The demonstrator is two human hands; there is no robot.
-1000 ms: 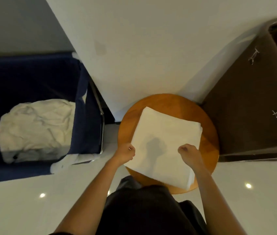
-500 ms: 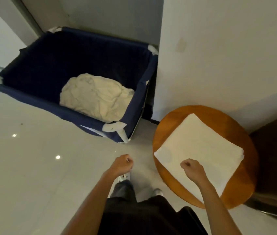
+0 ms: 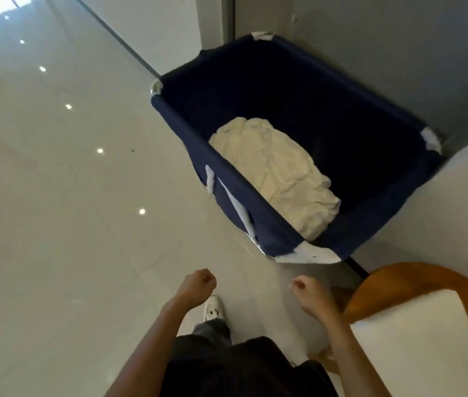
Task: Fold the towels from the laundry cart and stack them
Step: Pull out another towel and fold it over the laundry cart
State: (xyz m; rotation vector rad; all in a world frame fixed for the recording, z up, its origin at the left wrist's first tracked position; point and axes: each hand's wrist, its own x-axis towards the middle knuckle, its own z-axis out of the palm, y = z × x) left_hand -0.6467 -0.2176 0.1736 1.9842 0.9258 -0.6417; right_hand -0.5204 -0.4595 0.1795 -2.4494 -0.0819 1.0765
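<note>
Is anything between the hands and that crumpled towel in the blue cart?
Only the cart's near wall: the left hand and right hand are outside it, over the floor, so they must reach over its rim. Nothing covers the crumpled towel.

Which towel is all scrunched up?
The cream towel in the navy fabric laundry cart: it is a wrinkled heap, while the white towel on the round wooden table lies folded.
</note>
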